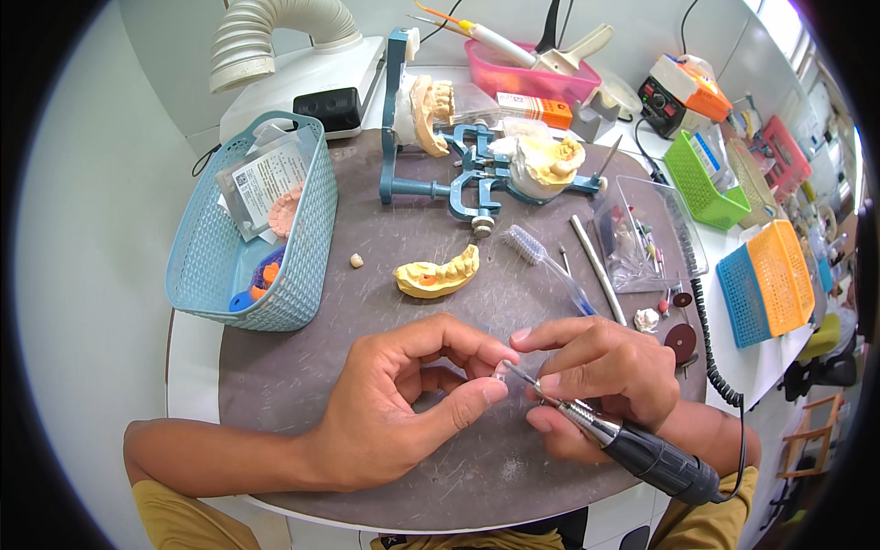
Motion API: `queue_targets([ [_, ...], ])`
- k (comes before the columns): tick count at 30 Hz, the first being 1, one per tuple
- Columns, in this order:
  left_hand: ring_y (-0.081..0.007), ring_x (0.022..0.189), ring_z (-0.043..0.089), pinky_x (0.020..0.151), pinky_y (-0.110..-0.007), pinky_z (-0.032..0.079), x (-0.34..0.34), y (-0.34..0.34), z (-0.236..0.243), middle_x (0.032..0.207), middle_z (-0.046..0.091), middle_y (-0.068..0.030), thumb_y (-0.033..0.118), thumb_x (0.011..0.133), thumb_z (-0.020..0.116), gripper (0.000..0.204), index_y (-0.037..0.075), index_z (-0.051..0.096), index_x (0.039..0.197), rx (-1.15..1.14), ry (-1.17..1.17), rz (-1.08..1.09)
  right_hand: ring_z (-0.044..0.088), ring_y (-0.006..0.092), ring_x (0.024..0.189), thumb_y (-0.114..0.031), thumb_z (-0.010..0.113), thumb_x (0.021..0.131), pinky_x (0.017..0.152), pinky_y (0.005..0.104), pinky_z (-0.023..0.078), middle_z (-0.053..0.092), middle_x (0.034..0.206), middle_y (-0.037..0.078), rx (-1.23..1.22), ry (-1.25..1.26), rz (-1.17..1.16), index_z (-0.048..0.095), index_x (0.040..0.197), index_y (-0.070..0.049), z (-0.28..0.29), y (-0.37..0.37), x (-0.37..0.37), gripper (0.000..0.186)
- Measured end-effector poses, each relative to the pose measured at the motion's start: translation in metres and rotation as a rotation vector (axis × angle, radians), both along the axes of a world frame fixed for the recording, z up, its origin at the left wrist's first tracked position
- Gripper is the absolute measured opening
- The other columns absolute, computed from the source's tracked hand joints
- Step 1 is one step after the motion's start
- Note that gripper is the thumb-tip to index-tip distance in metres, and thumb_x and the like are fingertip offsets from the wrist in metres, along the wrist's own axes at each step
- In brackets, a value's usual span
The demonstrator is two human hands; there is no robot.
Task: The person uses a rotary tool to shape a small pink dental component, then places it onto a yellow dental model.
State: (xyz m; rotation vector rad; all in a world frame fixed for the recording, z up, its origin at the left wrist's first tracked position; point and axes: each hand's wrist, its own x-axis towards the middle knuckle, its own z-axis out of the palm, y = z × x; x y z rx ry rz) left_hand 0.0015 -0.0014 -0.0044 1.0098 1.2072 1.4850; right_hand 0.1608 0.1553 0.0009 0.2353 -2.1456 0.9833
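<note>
My left hand point(394, 408) pinches a small pale, glossy piece point(500, 370) between thumb and index finger; its exact kind is too small to tell. My right hand point(616, 374) grips a black and silver rotary handpiece point(662, 460) like a pen. Its thin bur tip points left and meets the small piece, or comes very close to it. Beyond my hands lies a yellow dental cast section point(438, 275) with a reddish spot. A tooth-shaped cream piece point(357, 261) rests to its left.
A blue articulator point(477, 174) with plaster jaw models stands at the back. On the left is a light-blue basket point(312, 266). A toothbrush point(555, 266), a metal rod point(598, 268), a clear box of burs point(651, 229) and dark-red discs point(680, 343) lie right. The handpiece's coiled cord point(710, 335) runs along the right edge.
</note>
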Motion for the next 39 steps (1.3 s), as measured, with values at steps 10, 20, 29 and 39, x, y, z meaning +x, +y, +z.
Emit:
queue_targets([
  [10,-0.0114,0.101,0.060,0.088,-0.026,0.055,0.0003,-0.0004,0.0014,0.110,0.062,-0.0085,0.001,0.093,0.071,0.022,-0.002,0.064,0.114,-0.017,0.003,-0.002,0.075,0.0338,0.086,0.001,0.086,0.069,0.073,0.0390,0.063,0.070,0.080,0.013,0.004,-0.009,0.002,0.065,0.089,0.000,0.0009,-0.0003,0.0006,0.029],
  [20,-0.0114,0.102,0.060,0.089,-0.027,0.054,0.0004,-0.0006,0.0026,0.110,0.061,-0.0083,0.002,0.092,0.071,0.022,-0.002,0.064,0.114,-0.032,-0.004,-0.006,0.075,0.0345,0.086,0.001,0.086,0.069,0.072,0.0393,0.063,0.070,0.081,0.013,-0.003,-0.007,-0.005,0.065,0.089,0.000,0.0004,-0.0005,0.0007,0.029],
  [29,-0.0113,0.101,0.059,0.087,-0.026,0.054,-0.0001,-0.0001,0.0006,0.110,0.061,-0.0080,0.002,0.093,0.071,0.022,-0.001,0.064,0.113,-0.012,0.001,-0.010,0.075,0.0345,0.088,0.001,0.086,0.069,0.074,0.0394,0.063,0.070,0.080,0.013,-0.026,-0.003,0.002,0.065,0.089,0.000,-0.0006,-0.0003,0.0009,0.029],
  [39,-0.0113,0.101,0.059,0.088,-0.027,0.054,-0.0003,-0.0006,0.0030,0.111,0.062,-0.0087,0.002,0.093,0.071,0.022,-0.002,0.064,0.114,-0.032,0.007,-0.011,0.075,0.0347,0.088,0.001,0.086,0.068,0.074,0.0388,0.063,0.070,0.080,0.012,0.000,-0.014,0.003,0.065,0.089,-0.001,0.0008,-0.0006,0.0007,0.029],
])
